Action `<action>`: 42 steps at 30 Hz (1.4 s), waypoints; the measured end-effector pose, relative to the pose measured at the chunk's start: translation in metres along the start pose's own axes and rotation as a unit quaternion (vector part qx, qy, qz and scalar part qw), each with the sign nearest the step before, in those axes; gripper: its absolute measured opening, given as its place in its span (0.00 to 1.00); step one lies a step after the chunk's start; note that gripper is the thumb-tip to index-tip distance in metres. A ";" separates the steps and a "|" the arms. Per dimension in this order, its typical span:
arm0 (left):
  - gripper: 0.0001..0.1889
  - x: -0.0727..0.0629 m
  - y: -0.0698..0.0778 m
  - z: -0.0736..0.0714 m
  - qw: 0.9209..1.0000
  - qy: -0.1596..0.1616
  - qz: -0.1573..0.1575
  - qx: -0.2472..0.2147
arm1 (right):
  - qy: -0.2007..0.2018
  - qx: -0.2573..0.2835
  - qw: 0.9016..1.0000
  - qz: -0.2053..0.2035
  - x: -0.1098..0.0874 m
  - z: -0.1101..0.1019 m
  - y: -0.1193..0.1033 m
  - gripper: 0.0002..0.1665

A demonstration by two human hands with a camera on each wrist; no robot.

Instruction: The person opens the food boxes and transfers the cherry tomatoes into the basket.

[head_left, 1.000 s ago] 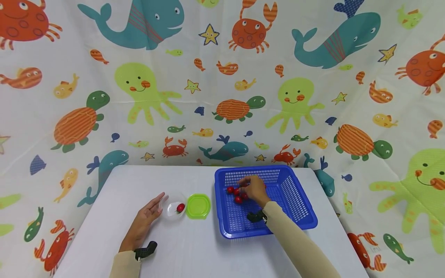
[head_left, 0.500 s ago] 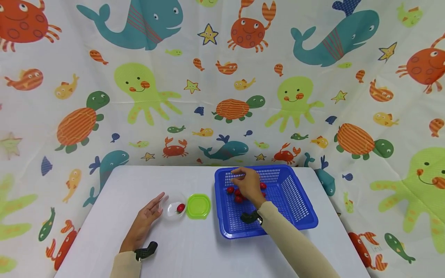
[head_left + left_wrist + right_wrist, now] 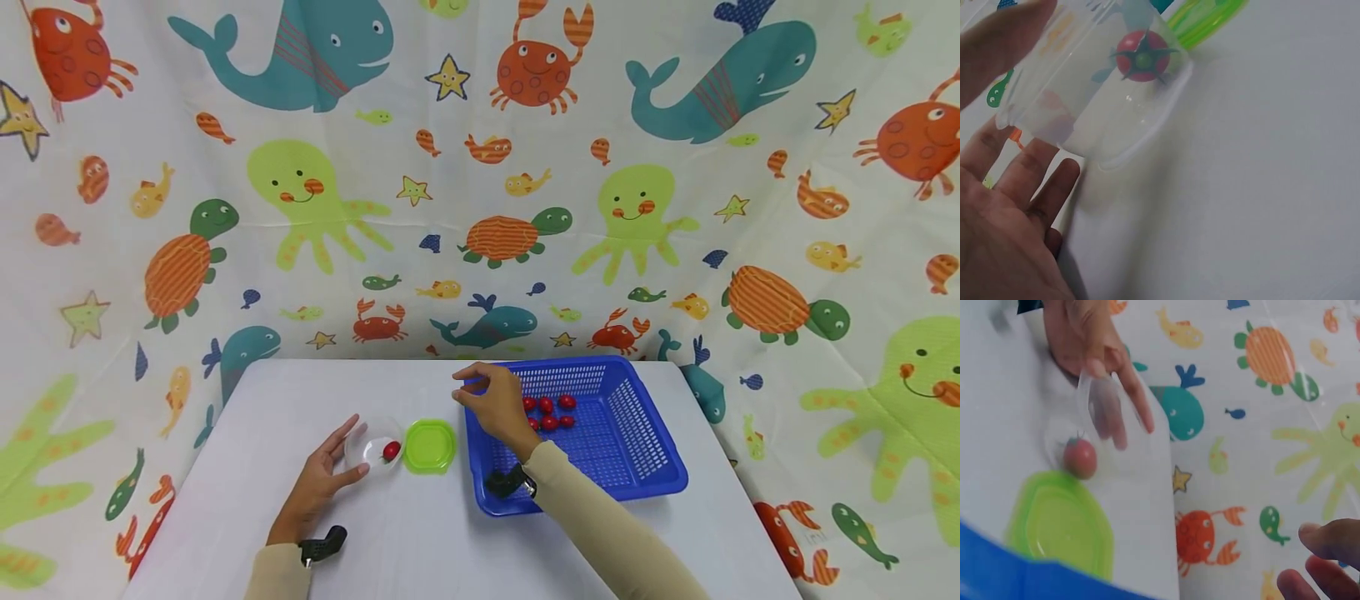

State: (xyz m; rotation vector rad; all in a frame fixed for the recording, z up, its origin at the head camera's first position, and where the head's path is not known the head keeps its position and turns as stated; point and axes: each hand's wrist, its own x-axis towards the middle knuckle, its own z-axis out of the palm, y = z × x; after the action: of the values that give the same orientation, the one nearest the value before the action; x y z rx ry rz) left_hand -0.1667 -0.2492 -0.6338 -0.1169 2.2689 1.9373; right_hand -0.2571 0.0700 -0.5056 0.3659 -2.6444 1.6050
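A clear plastic container stands on the table with one cherry tomato inside. My left hand holds its left side between thumb and fingers; the left wrist view shows the tomato's green calyx through the wall. My right hand is over the left rim of the blue basket, thumb and fingers bent with a gap between them. Nothing shows in that gap, in the right wrist view either. Several more cherry tomatoes lie in the basket, others possibly hidden by the right hand.
A light green lid lies flat between the container and the basket. The white table ends at a curtain printed with sea animals, which hangs behind and at both sides.
My right hand has moved left from above the tomatoes to the basket's left rim. The left thumb has shifted right along the front of the container, which stays about where it was.
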 end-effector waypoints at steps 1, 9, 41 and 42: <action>0.47 0.000 0.000 0.001 1.000 -0.001 0.001 0.001 | -0.004 0.003 1.000 -0.001 -0.001 0.003 -0.002 0.13; 0.49 0.003 0.006 0.003 1.000 0.001 0.002 0.018 | -0.040 0.011 0.999 0.011 -0.008 0.026 -0.018 0.14; 0.53 0.001 0.014 0.021 0.986 0.044 0.060 0.147 | -0.151 -0.016 0.987 0.057 -0.002 0.096 -0.014 0.13; 0.52 0.001 0.014 0.021 0.985 0.046 0.063 0.155 | -0.154 -0.018 0.986 0.059 -0.002 0.097 -0.013 0.13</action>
State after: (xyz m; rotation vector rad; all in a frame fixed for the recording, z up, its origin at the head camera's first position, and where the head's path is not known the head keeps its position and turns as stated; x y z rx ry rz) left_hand -0.1686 -0.2258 -0.6233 -0.0267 2.6644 1.6355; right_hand -0.2424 -0.0207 -0.5398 0.5030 -2.9688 1.6503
